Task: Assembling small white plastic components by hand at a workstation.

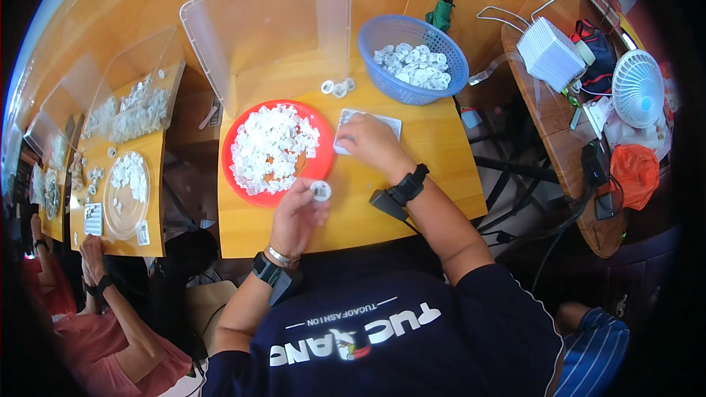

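One white disc [321, 190], dark-marked at its centre, is pinched in your left grip [296, 209] near the red plate [323, 162]. Your right grip [371, 141] partly hides a white card [393, 126]; its hold is unclear. A blue basket [397, 87] stands beyond.

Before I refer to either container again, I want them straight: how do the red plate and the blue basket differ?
The red plate is shallow; the blue basket is deep, with perforated walls. The plate holds small, angular white pieces, while the basket holds round white discs. The plate sits lower and farther left in the view than the basket. Both are round and hold many small white items.
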Available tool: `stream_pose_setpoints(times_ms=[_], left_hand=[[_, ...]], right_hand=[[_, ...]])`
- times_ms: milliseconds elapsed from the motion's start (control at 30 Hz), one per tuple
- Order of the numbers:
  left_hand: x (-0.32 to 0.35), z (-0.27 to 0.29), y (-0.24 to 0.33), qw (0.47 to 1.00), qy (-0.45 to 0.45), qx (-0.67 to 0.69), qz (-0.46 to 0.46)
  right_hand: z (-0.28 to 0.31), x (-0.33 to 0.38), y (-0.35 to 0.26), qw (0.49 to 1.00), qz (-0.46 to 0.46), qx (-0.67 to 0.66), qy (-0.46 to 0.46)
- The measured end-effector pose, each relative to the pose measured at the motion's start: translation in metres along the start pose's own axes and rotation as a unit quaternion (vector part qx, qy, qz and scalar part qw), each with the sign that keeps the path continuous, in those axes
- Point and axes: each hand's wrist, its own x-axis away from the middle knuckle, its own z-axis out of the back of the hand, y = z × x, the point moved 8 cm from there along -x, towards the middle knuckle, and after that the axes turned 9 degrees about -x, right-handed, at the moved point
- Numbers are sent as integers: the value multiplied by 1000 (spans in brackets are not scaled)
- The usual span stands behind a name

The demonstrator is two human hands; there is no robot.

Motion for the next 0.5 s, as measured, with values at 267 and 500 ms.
stream_pose_setpoints(times_ms=[267, 500], left_hand=[[-43, -30, 37, 998, -57, 8, -23], [-82, -59, 55, 988, -134, -3, -72]], right_hand=[[-4, 6, -6, 996, -36, 47, -64], [-4, 19, 1, 997, -67, -6, -31]])
